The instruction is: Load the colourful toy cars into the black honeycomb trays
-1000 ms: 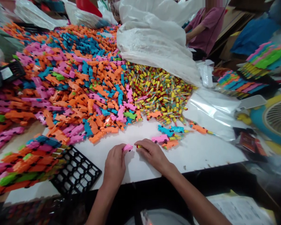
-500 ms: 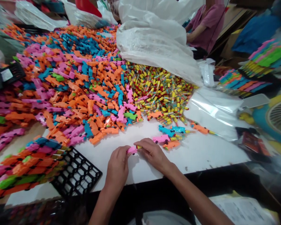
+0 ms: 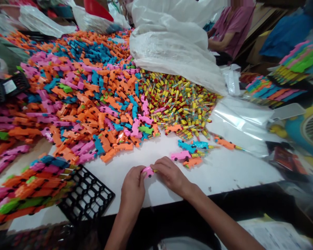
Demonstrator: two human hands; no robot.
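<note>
My left hand point(image 3: 133, 187) and my right hand point(image 3: 169, 173) meet at the front of the white table point(image 3: 224, 170), both pinched on one small pink toy piece point(image 3: 147, 171) held between them. A yellow tip shows at the right hand's fingers. Just beyond my right hand lie a pink piece point(image 3: 181, 155), an orange one point(image 3: 193, 162) and a blue one point(image 3: 191, 145). A big heap of orange, pink and blue toy pieces point(image 3: 88, 100) covers the table's left and far side. A heap of small yellow and red tubes point(image 3: 179, 104) lies right of it.
A black grid tray point(image 3: 86, 198) with rows of loaded coloured pieces point(image 3: 28, 187) sits at front left. White plastic bags point(image 3: 172, 48) lie at the back, clear bags point(image 3: 240, 121) at right. Another person in a maroon shirt point(image 3: 229, 27) sits at far right. More stacked trays point(image 3: 289, 73) stand right.
My two hands have closed together on the pink piece, the right hand pressing a yellow-tipped tube toward it. The view shifted slightly.
</note>
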